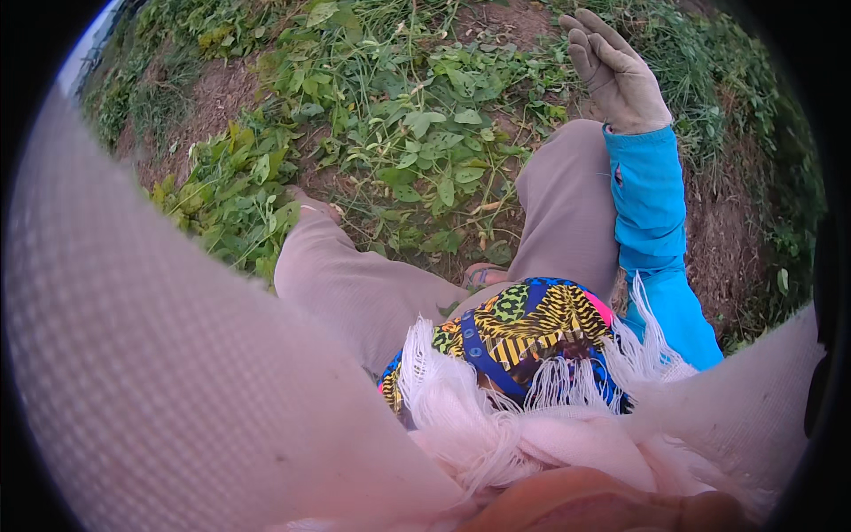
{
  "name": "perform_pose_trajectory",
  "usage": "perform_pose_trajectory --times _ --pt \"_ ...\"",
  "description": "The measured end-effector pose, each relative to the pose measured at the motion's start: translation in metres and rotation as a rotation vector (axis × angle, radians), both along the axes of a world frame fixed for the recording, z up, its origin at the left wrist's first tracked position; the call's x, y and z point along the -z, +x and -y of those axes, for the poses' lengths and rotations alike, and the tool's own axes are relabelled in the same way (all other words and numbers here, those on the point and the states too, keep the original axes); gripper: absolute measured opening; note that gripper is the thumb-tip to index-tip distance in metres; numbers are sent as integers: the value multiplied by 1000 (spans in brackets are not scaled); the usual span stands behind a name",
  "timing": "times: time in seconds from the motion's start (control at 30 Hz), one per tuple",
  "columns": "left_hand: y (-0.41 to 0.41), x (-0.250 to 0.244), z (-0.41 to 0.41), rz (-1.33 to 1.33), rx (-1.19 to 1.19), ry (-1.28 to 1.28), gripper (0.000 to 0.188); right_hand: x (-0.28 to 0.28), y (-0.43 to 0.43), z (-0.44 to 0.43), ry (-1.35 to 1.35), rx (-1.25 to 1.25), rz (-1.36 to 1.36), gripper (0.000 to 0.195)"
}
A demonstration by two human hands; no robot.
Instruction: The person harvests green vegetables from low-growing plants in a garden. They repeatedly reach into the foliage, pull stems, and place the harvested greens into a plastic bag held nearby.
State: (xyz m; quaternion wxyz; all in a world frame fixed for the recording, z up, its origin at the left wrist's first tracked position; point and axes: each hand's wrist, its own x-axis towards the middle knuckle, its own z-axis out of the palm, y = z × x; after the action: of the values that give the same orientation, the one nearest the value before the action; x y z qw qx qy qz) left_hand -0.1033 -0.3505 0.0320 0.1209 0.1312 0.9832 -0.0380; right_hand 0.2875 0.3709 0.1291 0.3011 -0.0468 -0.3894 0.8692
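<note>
My right hand [619, 76], in a soiled pale work glove, is raised at the upper right beyond my bent knee. Its fingers are extended, and nothing is visible in it. A bright blue sleeve [650, 193] covers that forearm. My left hand is out of view; pale scarf cloth fills the left side. On the ground before me lie leafy bean plants [425, 130], some leaves pitted with holes and some yellowing. Among the stems hang a few pale pods [488, 207].
My legs in brownish trousers [568, 193] are bent and spread around the plants. One sandalled foot [484, 274] rests on the soil. Bare soil [223, 100] and more greenery lie at the left. Fringed scarf ends [459, 392] hang over my patterned shirt [525, 326].
</note>
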Motion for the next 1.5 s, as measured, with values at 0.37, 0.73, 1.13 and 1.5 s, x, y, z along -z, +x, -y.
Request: perform_pose_trajectory --times 0.37,0.73,1.13,1.5 --pt "26 -67 -175 84 467 -33 58 65 278 21 176 715 1105 24" --pt "133 -93 -331 298 902 121 47 217 307 -31 703 529 1851 40" --pt "149 -79 -306 97 751 23 38 85 217 -16 378 1141 908 24" --pt "112 -65 -321 256 563 157 41 -53 -80 119 1566 -95 786 14"
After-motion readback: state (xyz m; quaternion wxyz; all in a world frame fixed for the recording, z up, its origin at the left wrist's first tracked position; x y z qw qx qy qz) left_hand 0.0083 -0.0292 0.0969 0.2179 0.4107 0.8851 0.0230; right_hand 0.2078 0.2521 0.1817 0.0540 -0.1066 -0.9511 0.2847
